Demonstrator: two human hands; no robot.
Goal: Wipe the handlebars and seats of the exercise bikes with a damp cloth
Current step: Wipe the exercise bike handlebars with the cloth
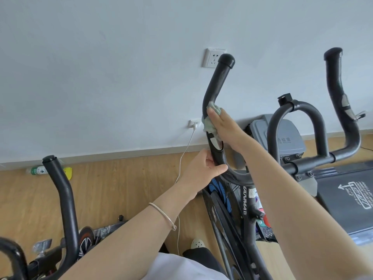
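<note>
A black exercise bike handlebar (217, 83) rises in the middle of the view, its left horn curving up to a capped end. My right hand (224, 128) wraps a pale green cloth (210, 126) around this horn, just below its bend. My left hand (203, 168) grips the same bar lower down, thumb across its front. The bar's right horn (339, 93) stands at the far right, with a looped centre bar (296, 122) between them. A second bike's handlebar (64, 197) stands at the lower left. No seat is in view.
A white wall with two sockets (213, 57) is behind; a white cable (186, 150) hangs from the lower one. A grey bin (290, 136) and a treadmill deck (347, 197) sit right. A bottle (38, 170) lies on the wooden floor by the skirting.
</note>
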